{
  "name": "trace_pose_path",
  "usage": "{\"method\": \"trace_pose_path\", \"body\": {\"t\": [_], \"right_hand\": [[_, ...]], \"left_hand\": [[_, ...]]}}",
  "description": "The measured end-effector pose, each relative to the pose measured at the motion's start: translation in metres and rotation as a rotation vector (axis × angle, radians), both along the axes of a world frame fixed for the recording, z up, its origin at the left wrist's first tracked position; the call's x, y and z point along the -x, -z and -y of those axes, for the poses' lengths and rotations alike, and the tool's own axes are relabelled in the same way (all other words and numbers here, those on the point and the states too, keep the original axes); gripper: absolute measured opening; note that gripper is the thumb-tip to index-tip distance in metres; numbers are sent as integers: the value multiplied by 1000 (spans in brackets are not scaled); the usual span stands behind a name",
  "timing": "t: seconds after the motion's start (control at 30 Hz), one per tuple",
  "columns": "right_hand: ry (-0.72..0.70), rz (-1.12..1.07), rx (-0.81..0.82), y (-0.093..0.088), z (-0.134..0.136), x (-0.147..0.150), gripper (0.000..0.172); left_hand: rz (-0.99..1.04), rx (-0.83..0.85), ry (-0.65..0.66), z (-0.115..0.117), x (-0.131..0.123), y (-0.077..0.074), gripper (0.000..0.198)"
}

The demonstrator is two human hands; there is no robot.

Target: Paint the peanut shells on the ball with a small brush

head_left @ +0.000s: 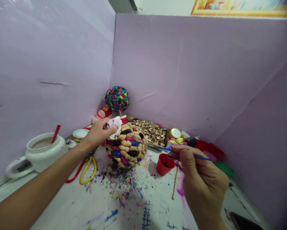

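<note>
A ball covered in peanut shells (pixel 126 148) stands mid-table, some shells painted blue, pink or black and the others bare tan. My left hand (pixel 100 131) is closed on a crumpled white tissue (pixel 115 125) and presses it against the ball's upper left side. In my right hand (pixel 200 172) is a thin blue paintbrush (pixel 166 148), pinched between thumb and fingers. Its tip reaches the ball's right side, close to a blue shell. Just below the brush sits a small red cup (pixel 165 164) with something dark inside.
Behind are a finished-looking multicoloured ball (pixel 117 98) and a tray of peanut shells (pixel 155 131). At left stand a white pot (pixel 44 148) and scissors with red and yellow handles (pixel 88 172). A thin stick (pixel 175 182) lies beside the cup. Paint specks mark the white table (pixel 124 210).
</note>
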State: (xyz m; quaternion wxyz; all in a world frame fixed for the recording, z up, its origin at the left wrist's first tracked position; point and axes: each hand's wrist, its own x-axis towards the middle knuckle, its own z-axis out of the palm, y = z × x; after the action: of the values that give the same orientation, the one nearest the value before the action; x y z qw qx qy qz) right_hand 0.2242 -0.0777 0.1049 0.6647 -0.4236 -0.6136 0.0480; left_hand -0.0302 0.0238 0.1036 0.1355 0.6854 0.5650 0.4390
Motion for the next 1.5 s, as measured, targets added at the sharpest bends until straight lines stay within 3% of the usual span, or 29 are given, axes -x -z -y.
{"method": "trace_pose_path", "body": {"t": [0.67, 1.13, 1.5], "right_hand": [[-15, 287, -108, 2, -2, 7, 15], [-45, 309, -116, 6, -1, 8, 14], [-64, 477, -213, -5, 6, 15, 17]], "left_hand": [[-26, 26, -17, 2, 2, -4, 29], [-23, 12, -14, 1, 3, -2, 31], [-38, 18, -17, -1, 3, -1, 36]]}}
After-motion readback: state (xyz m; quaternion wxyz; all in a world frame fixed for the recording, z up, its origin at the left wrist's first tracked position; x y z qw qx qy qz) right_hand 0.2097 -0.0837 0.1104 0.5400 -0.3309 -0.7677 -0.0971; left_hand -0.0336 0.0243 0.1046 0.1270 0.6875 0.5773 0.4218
